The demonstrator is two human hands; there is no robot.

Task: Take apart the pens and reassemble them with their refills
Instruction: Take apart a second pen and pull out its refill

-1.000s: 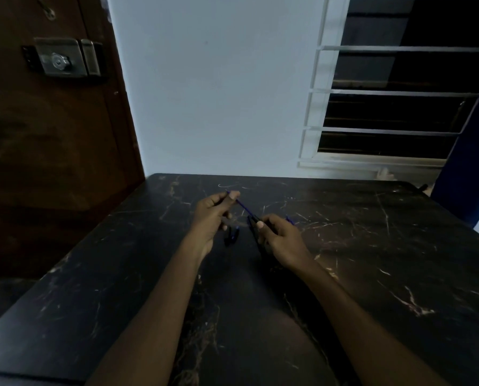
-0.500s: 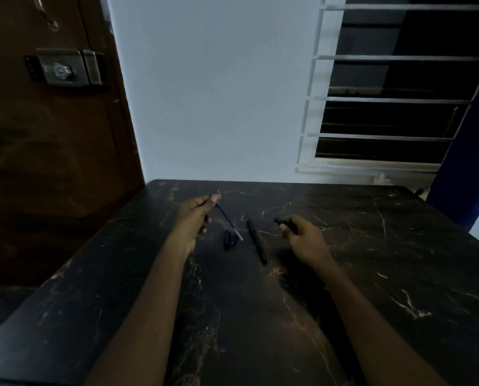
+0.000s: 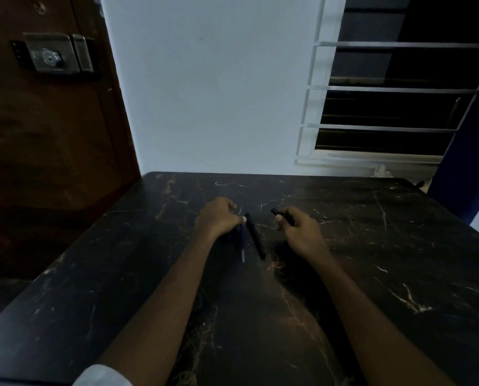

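**Q:** What is happening at the left of the worktop?

**A:** A person's left hand (image 3: 219, 220) is curling its fingers down over the far end of a thin blue refill (image 3: 242, 245). It is not clear whether they are pinching it. The refill is lying on the dark marbled worktop (image 3: 372, 274), nearer its far edge.

**Q:** And moving right?

**A:** A slim black barrel (image 3: 255, 236) is lying just beside the refill, angled slightly. Further right, the right hand (image 3: 301, 234) is pinching a short black pen piece (image 3: 281, 215) between thumb and fingers, its end poking out leftward.
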